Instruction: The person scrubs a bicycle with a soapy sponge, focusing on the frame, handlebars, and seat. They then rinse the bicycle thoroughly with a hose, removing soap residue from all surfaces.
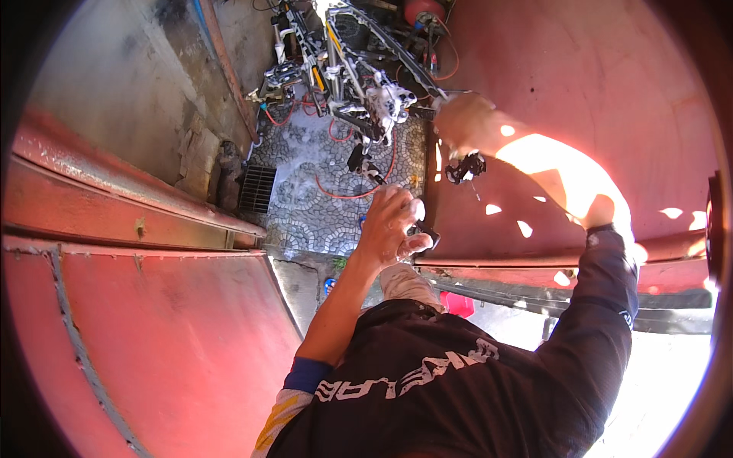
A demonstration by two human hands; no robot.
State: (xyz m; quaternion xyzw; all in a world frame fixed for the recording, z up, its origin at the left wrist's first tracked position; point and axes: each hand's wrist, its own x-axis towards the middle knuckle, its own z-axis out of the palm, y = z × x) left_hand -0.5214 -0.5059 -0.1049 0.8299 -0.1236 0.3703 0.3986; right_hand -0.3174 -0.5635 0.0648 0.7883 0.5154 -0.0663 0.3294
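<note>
A bicycle frame [343, 68] with white foam on it stands before me, its thickest foam around the crank area [389, 103]. My left hand [395, 223], wet with suds, has its fingers curled around a dark rod-like thing [428, 233]; a dark piece [362, 161] in line with it shows beyond the knuckles. My right hand [467, 123], blurred, is at the end of a dark frame tube, and whether it grips the tube is unclear. Just below that hand hangs a black mechanism [467, 167], apparently a rear derailleur.
Red metal panels [544, 68] flank both sides. A red hose [349, 196] curls over the wet, foamy mosaic floor [309, 149]. A drain grate [257, 189] lies at the left, by a stained wall [143, 68]. A red tank [424, 10] stands at the back.
</note>
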